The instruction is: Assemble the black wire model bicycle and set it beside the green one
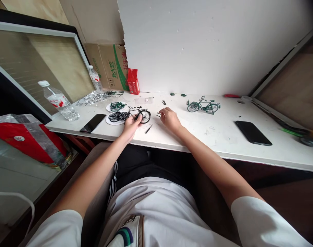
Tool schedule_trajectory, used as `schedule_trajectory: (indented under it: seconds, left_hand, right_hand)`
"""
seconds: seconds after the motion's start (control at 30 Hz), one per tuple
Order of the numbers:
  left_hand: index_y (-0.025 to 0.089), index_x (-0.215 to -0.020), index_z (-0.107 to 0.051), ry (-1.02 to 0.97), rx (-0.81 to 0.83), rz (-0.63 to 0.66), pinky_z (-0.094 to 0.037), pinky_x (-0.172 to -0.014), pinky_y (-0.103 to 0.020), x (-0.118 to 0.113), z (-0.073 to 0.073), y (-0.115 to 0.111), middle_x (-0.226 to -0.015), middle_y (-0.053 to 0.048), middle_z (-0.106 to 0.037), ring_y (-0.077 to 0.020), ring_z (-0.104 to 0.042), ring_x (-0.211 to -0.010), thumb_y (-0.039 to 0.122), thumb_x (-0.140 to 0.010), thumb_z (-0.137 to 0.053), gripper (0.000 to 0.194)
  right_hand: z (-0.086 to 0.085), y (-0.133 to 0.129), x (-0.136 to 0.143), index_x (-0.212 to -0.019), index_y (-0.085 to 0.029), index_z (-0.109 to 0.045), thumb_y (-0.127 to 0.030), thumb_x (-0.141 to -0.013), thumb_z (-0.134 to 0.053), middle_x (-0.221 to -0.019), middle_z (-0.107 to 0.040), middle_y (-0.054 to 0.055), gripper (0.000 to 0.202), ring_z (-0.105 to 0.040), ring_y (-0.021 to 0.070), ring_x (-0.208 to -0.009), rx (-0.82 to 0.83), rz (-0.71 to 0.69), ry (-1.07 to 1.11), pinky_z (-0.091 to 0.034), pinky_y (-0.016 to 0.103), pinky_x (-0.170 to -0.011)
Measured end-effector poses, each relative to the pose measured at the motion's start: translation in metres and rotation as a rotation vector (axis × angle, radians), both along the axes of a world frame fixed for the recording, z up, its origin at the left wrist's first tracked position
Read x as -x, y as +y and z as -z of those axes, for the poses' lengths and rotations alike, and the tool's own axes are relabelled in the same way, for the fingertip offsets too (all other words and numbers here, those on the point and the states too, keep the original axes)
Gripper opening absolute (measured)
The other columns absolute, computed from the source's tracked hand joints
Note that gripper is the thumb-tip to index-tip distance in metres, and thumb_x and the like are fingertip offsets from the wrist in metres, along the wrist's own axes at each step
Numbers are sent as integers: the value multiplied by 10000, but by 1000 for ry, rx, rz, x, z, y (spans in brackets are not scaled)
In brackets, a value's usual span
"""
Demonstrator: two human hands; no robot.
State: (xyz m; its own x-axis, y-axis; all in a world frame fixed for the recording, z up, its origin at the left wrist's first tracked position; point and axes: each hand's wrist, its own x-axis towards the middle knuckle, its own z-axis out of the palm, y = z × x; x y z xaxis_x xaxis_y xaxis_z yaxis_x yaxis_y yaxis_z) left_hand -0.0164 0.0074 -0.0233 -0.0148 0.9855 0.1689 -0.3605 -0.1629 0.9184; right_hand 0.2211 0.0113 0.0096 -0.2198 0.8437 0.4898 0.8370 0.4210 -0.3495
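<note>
A black model bicycle is held by my left hand, its fingers closed around the frame, with a wheel out to the right. Just right of it, my right hand is pinched on a small dark part over the white table. Black bicycle parts lie on a white disc left of my left hand, and green parts on another disc behind. A small screwdriver rests between my hands near the table's front edge. A finished-looking green model bicycle stands to the right.
Two phones lie at left and right. Water bottles, sprue pieces and a red box are at the left and back. A small clip sits behind my right hand. A red object lies back right.
</note>
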Motion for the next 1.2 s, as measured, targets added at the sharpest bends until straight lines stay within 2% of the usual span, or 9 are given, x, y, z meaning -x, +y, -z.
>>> schedule_trajectory:
  seconds: [0.17,0.33,0.5,0.7,0.97,1.2]
  left_hand:
    - [157,-924,-697,-63,56,-3,-507,-756,-259,1,-5,0,-922,-51,-750,-134,-697,-820,475,-790,-974,442]
    - [172,-947,-708,-117,13,-87,-514,-793,-256,1,-8,-2,-998,-47,-760,-146,-713,-911,452,-789,-974,417]
    - [165,-949,-729,-92,-14,-126,-526,-802,-268,0,-5,-1,-994,-45,-759,-153,-716,-903,445,-779,-982,414]
    - [148,-963,-745,-42,-19,-91,-598,-899,-360,-2,-3,-3,-1018,-74,-782,-215,-754,-946,509,-754,-984,480]
    - [133,-998,-750,-41,-2,-58,-623,-863,-370,-1,-4,-5,-1031,-106,-797,-246,-789,-940,518,-728,-998,531]
    - [139,-1036,-750,-4,7,-31,-638,-822,-375,-2,-6,-8,-1034,-118,-814,-275,-822,-923,516,-772,-976,513]
  right_hand:
    - [3,-8,16,-1219,-189,-704,-163,-1045,-521,-1134,-723,121,254,-732,234,-985,-173,-267,283,-634,361,-864]
    - [5,-20,28,-1183,-208,-730,-194,-1078,-501,-1131,-704,111,253,-719,212,-970,-292,-404,286,-628,368,-908]
    - [8,-18,27,-1191,-222,-790,-240,-1097,-516,-1091,-699,116,290,-710,228,-984,-307,-395,285,-622,389,-903]
    - [12,-16,26,-1180,-231,-830,-221,-1071,-547,-1136,-690,126,304,-706,226,-990,-289,-429,228,-619,385,-894]
    - [12,-17,26,-1239,-251,-838,-181,-1039,-557,-1045,-683,98,352,-701,215,-931,-242,-403,264,-632,374,-872]
    - [12,-17,27,-1154,-236,-858,-203,-1037,-562,-1035,-679,96,321,-700,203,-897,-237,-422,293,-628,371,-867]
